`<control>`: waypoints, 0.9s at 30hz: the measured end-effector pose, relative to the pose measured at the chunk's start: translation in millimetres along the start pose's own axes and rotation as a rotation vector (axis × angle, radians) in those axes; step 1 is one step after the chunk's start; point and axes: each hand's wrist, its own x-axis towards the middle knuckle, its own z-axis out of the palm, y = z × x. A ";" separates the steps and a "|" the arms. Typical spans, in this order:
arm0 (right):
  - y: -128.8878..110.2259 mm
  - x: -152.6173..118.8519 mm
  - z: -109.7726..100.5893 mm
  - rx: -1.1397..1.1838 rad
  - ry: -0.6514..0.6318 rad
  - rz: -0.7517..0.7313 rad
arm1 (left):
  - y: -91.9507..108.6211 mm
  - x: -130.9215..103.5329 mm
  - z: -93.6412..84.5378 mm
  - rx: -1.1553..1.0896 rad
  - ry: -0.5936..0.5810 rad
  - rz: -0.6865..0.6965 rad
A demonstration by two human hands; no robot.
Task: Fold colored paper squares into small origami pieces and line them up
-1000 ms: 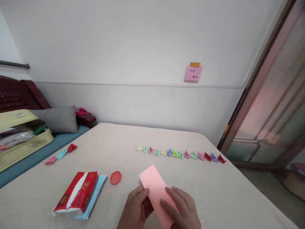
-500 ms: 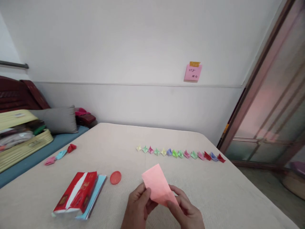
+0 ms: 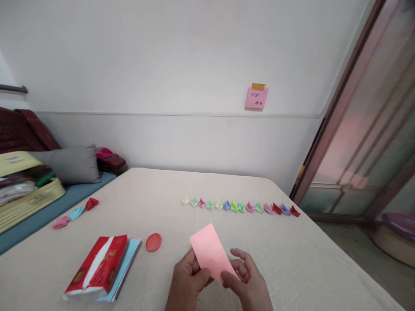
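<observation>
A pink rectangle of paper (image 3: 211, 252) is held up at a tilt above the cloth-covered table (image 3: 168, 185). My left hand (image 3: 188, 278) pinches its lower left edge, thumb on the front. At the lower right corner, my right hand (image 3: 248, 278) grips the paper between thumb and fingers, with the index finger raised off it. A row of small folded paper pieces (image 3: 234, 207) in several colours crosses the table beyond. Left of my hands lies a round red lid (image 3: 153, 242).
A red tissue pack (image 3: 100, 265) rests on light blue sheets (image 3: 129, 263) at the left. Folded pink, blue and red pieces (image 3: 77, 213) lie near the left edge. A pink note (image 3: 256, 98) is taped to the wall.
My right index finger has lifted off the paper and spread outward. My left thumb sits slightly lower on the paper. The whole view has shifted a little, moving the scene leftward.
</observation>
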 end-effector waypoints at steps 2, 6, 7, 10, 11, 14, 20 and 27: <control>-1.4 1.3 -1.5 0.011 -0.085 0.084 | 4.1 -0.9 -1.8 0.002 0.004 -0.003; 1.1 3.8 -4.2 0.006 -0.277 0.176 | 10.7 -2.7 -5.2 0.042 0.062 0.017; 2.9 3.8 -3.8 -0.004 -0.293 0.166 | 10.6 -2.9 -5.8 0.075 0.067 0.021; 9.1 2.0 0.0 -0.025 -0.277 0.104 | 7.5 -2.7 -6.9 0.208 0.033 0.020; 10.8 1.2 1.7 -0.024 -0.271 0.091 | 6.3 -2.6 -7.2 0.259 0.037 0.027; 11.2 -0.6 5.4 -0.009 -0.298 0.082 | 5.2 -2.3 -8.9 0.407 0.109 0.053; -7.4 2.7 -2.4 0.053 -0.183 0.027 | 11.0 -3.6 -12.7 0.623 0.040 -0.037; -21.0 -3.0 -7.1 0.215 -0.210 0.178 | 15.1 -9.3 -5.7 0.809 -0.047 0.054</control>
